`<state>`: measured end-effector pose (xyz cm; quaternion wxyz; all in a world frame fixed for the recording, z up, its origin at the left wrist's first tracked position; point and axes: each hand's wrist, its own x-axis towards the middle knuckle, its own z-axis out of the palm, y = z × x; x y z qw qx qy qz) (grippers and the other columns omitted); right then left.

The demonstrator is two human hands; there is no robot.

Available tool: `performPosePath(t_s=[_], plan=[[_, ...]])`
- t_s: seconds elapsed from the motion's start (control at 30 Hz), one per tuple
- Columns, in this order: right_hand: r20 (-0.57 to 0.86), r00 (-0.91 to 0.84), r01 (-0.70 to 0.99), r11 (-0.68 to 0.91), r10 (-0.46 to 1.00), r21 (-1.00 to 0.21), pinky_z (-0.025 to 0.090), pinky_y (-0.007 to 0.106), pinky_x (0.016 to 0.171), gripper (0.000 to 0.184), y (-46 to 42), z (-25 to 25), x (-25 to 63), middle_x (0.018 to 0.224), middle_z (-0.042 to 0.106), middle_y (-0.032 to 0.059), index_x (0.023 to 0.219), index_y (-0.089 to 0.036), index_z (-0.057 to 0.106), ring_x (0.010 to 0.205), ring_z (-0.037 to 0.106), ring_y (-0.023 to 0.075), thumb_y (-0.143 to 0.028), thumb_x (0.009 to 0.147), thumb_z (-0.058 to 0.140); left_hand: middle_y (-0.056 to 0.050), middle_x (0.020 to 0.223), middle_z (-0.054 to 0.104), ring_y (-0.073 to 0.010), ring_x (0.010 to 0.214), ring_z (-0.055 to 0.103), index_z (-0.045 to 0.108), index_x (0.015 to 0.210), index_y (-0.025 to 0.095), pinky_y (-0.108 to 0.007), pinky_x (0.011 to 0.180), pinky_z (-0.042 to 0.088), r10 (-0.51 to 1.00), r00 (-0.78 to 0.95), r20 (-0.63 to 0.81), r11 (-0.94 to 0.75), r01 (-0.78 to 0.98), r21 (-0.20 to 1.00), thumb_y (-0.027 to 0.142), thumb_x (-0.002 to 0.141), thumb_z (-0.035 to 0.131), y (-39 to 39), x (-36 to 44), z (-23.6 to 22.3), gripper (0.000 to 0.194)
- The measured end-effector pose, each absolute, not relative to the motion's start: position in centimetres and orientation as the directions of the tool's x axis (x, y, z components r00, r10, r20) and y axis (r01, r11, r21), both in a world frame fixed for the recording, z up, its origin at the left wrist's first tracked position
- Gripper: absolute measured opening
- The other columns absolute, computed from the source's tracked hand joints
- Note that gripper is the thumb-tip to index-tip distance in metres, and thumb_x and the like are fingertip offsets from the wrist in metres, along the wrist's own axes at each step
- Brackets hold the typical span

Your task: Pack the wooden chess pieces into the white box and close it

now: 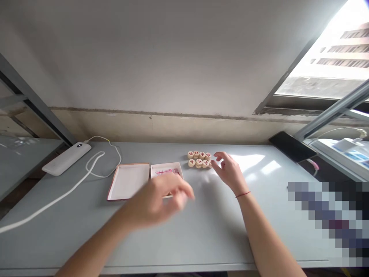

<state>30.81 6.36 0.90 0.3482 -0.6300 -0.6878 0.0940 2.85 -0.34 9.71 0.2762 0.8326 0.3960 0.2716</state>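
Observation:
Round wooden Chinese chess pieces (pixel 199 162) with red characters stand in two short rows of stacks at the back middle of the desk. My right hand (pixel 229 171) is just right of them, thumb and forefinger apart, thumb tip at the end of the front row; I cannot tell if it touches. My left hand (pixel 165 196) is smeared by motion, fingers curled toward the thumb, above the front of a small open box (pixel 167 167). A sheet with red lines shows inside that box; its lower part is hidden by the hand. Left of it lies a shallow white tray-like lid (pixel 128 181).
A white power bank (pixel 66 158) with a white cable (pixel 62 198) lies at the left. A black phone (pixel 292 146) rests at the back right. The grey desk (pixel 207 238) meets a wall behind, and metal frame bars rise at both sides.

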Motion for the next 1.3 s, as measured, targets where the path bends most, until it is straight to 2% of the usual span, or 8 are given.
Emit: performPosePath(t_s=[0.17, 0.27, 0.4, 0.73, 0.87, 1.0, 1.1, 1.3], plan=[[0.144, -0.411, 0.679, 0.408, 0.900, -0.610, 0.040, 0.025, 0.056, 0.054, 4.1, 2.0, 25.7, 0.080, 0.061, 0.0036, 0.123, -0.019, 0.051, 0.061, 0.052, 0.0144, -0.055, 0.083, 0.055, -0.004, 0.094, 0.067, -0.0237, 0.094, 0.054, 0.068, 0.099, 0.022, -0.038, 0.082, 0.043, 0.855, 0.488, 0.176, -0.519, 0.799, 0.304, 0.033, 0.086, 0.050, 3.0, -0.4, 6.0, 0.024], [0.000, -0.525, 0.705, 0.435, 0.851, -0.561, 0.040, 0.026, 0.057, 0.075, 3.1, 1.8, 23.9, 0.083, 0.063, 0.0041, 0.132, -0.019, 0.044, 0.066, 0.056, 0.0174, -0.060, 0.072, 0.065, -0.006, 0.104, 0.064, -0.0266, 0.103, 0.051, 0.070, 0.098, 0.023, -0.043, 0.089, 0.041, 0.880, 0.463, 0.103, -0.473, 0.845, 0.249, 0.038, 0.084, 0.055, 2.9, -1.2, 4.2, 0.025], [-0.036, -0.512, 0.750, 0.426, 0.858, -0.506, 0.040, 0.027, 0.059, 0.066, 2.7, 1.4, 23.5, 0.093, 0.066, 0.0069, 0.128, -0.020, 0.048, 0.075, 0.060, 0.0204, -0.053, 0.074, 0.066, -0.006, 0.108, 0.062, -0.0274, 0.108, 0.049, 0.071, 0.089, 0.024, -0.042, 0.088, 0.041, 0.902, 0.431, 0.011, -0.420, 0.873, 0.248, 0.035, 0.086, 0.052, 2.3, -1.0, 3.8, 0.022], [-0.056, -0.539, 0.733, 0.434, 0.841, -0.524, 0.044, 0.029, 0.063, 0.072, 2.7, 1.8, 23.8, 0.093, 0.064, 0.0081, 0.133, -0.018, 0.043, 0.075, 0.059, 0.0205, -0.055, 0.075, 0.064, -0.001, 0.090, 0.067, -0.0251, 0.099, 0.053, 0.061, 0.084, 0.024, -0.043, 0.087, 0.038, 0.902, 0.419, -0.104, -0.356, 0.859, 0.367, 0.030, 0.087, 0.047, 2.5, -1.0, 5.0, 0.016], [0.024, -0.529, 0.676, 0.438, 0.848, -0.592, 0.043, 0.028, 0.060, 0.068, 2.7, 2.1, 24.4, 0.084, 0.060, 0.0044, 0.134, -0.018, 0.042, 0.065, 0.053, 0.0157, -0.055, 0.079, 0.060, -0.001, 0.094, 0.068, -0.0255, 0.102, 0.052, 0.062, 0.089, 0.025, -0.044, 0.093, 0.035, 0.919, 0.394, 0.007, -0.357, 0.825, 0.438, 0.034, 0.087, 0.049, 2.8, -1.3, 5.4, 0.016], [0.202, -0.482, 0.563, 0.478, 0.853, -0.674, 0.043, 0.027, 0.063, 0.042, 1.7, 2.7, 23.4, 0.089, 0.059, 0.0047, 0.122, -0.020, 0.053, 0.064, 0.047, 0.0126, -0.044, 0.087, 0.054, -0.001, 0.098, 0.066, -0.0211, 0.096, 0.055, 0.062, 0.096, 0.025, -0.035, 0.088, 0.041, 0.915, 0.392, 0.097, -0.355, 0.665, 0.657, 0.039, 0.089, 0.049, 2.3, -0.5, 6.0, 0.021], [0.209, -0.482, 0.439, 0.441, 0.851, -0.782, 0.040, 0.023, 0.058, 0.027, 0.8, 3.1, 22.2, 0.081, 0.057, 0.0022, 0.106, -0.019, 0.059, 0.062, 0.044, 0.0109, -0.039, 0.091, 0.049, -0.001, 0.099, 0.065, -0.0174, 0.089, 0.057, 0.062, 0.102, 0.025, -0.028, 0.079, 0.045, 0.906, 0.420, 0.053, -0.281, 0.504, 0.817, 0.042, 0.090, 0.050, 1.3, 0.9, 6.1, 0.024], [0.118, -0.304, 0.429, 0.247, 0.945, -0.869, 0.030, 0.022, 0.049, 0.027, 1.9, 3.3, 23.3, 0.063, 0.046, -0.0020, 0.072, -0.019, 0.050, 0.055, 0.036, 0.0100, -0.038, 0.090, 0.044, -0.002, 0.098, 0.065, -0.0166, 0.087, 0.060, 0.062, 0.098, 0.023, -0.027, 0.078, 0.048, 0.958, 0.280, 0.066, -0.187, 0.430, 0.883, 0.042, 0.088, 0.054, 1.3, 1.7, 4.9, 0.023]])
